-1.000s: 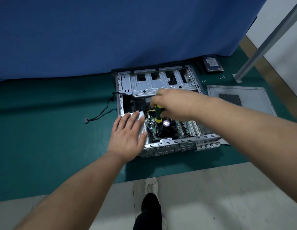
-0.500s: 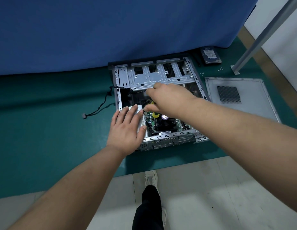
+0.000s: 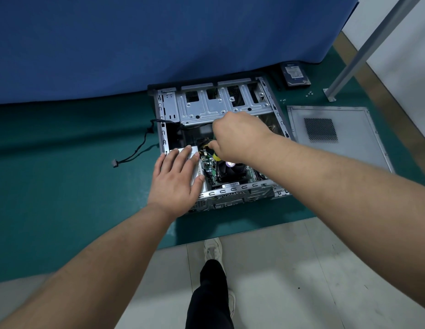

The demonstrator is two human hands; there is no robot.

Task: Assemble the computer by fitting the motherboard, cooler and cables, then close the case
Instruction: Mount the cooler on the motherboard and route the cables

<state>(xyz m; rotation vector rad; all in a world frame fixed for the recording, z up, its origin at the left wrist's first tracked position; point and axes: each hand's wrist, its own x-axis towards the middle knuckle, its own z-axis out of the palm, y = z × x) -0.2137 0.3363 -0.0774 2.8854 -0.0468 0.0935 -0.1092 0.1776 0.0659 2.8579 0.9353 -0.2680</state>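
An open grey computer case (image 3: pixel 216 108) lies on its side on a green mat. Inside sit the green motherboard (image 3: pixel 207 166) and a black cooler fan (image 3: pixel 230 170). My left hand (image 3: pixel 177 179) rests flat, fingers straight, on the silver power supply (image 3: pixel 194 173) at the case's near left corner. My right hand (image 3: pixel 240 136) reaches into the case above the fan and grips a screwdriver with a yellow and black handle (image 3: pixel 215 156). Its tip is hidden under the hand. Yellow and black cables (image 3: pixel 204 143) show just left of that hand.
The grey side panel (image 3: pixel 335 134) with a vent grille lies flat to the right of the case. A hard drive (image 3: pixel 294 73) sits behind it, with loose screws (image 3: pixel 308 93) nearby. A black cable (image 3: pixel 135 150) trails left. A metal leg (image 3: pixel 363 51) stands at right.
My right hand with the screwdriver has moved from over the fan toward the back and left of the case. The left hand has stayed on the power supply.
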